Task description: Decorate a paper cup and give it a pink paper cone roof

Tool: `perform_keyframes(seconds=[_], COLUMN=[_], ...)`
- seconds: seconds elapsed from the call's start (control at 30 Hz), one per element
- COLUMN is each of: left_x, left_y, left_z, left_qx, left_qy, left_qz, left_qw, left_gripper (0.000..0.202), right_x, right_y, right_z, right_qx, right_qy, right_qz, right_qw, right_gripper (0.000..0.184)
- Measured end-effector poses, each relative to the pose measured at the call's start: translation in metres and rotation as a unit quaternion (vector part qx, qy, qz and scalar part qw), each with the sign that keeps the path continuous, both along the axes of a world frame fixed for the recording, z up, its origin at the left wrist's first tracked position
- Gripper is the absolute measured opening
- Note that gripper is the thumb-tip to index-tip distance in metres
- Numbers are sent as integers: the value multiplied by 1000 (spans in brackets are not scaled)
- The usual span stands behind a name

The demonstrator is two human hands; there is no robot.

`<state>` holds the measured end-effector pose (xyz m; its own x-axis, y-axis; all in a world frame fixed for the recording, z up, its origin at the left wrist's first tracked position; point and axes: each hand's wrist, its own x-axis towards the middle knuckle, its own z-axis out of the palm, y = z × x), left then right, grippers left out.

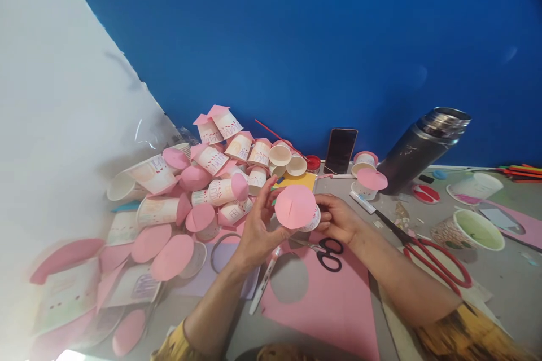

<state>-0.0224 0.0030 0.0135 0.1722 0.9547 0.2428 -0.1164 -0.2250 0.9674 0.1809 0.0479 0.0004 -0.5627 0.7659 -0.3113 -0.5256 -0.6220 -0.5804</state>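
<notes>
A decorated paper cup (313, 221) is held up in the middle, with a round pink paper top (295, 207) facing me; a slit or fold line runs through the circle. My left hand (259, 227) cradles it from the left, thumb below the disc and fingers curved behind. From the right, my right hand (342, 219) grips the cup's side with bent fingers. Below my hands lie black-handled scissors (329, 255), a white marker (265, 282) and a pink sheet (334, 304) with a round hole cut out.
Many decorated cups with pink tops, such as one cup (158, 211), are heaped on the left. To the right are red-handled scissors (440, 264), a dark flask (417, 155), a green-lined cup (478, 230) and a phone (340, 150) against the blue wall (305, 56).
</notes>
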Motion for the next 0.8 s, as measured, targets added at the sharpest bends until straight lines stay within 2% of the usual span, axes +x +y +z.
perform_keyframes(seconds=[0.13,0.27,0.37,0.5,0.57,0.67,0.73,0.8], left_x=[2,1,1,3,4,2,0,-4], left_y=[-2,-1,2,4,4,4,5,5], left_z=[3,8,8,2,-1,-3,-2,0], left_qx=[3,3,0,-25,-41,-37,-29,-27], left_qy=[-17,-53,-111,-132,-122,-117,-137,-159], left_qz=[12,72,128,163,163,115,95,112], left_qw=[1000,996,986,977,978,986,986,981], left_gripper=[101,93,87,87,89,95,84,65], right_x=[-2,-4,-7,-12,-14,-13,-10,-8], right_y=[-2,-6,-13,-21,-22,-17,-13,-11], right_z=[2,4,8,9,6,2,1,0], right_qx=[-21,-18,45,120,127,115,108,103], right_qy=[-2,3,-3,-42,-59,-63,-57,-49], right_qz=[-8,-27,-41,-11,-12,-37,-50,-58], right_qw=[1000,999,998,992,990,991,991,992], right_gripper=[33,38,42,43,39,37,36,34])
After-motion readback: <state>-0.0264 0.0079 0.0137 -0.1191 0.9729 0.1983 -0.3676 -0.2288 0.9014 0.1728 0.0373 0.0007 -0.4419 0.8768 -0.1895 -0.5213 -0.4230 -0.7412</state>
